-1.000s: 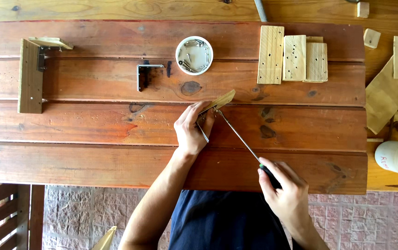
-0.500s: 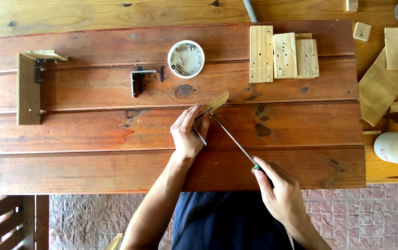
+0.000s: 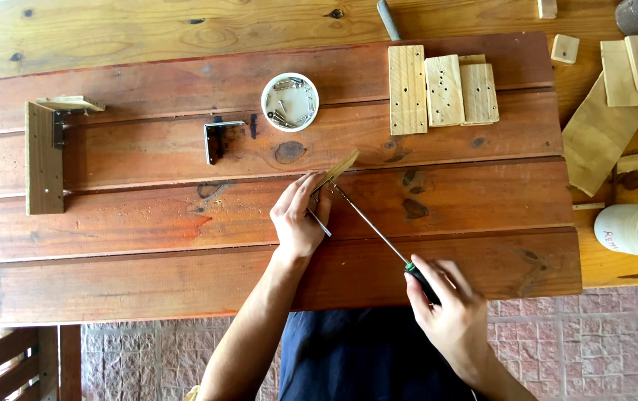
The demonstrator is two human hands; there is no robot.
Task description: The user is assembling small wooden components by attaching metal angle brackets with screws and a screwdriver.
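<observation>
The counter [image 3: 148, 215] is made of broad reddish planks. At its far edge three pale drilled boards [image 3: 443, 90] lie side by side, with a small white dish of screws [image 3: 290, 102] to their left and a metal bracket [image 3: 219, 138] beyond that. Near the middle, the left hand [image 3: 300, 215] has its fingers closed around a small wood strip [image 3: 337, 169], propping it tilted on the plank. The right hand [image 3: 449, 312] grips a long screwdriver [image 3: 378, 234] by its dark handle, the tip meeting the strip just beside the left fingers.
</observation>
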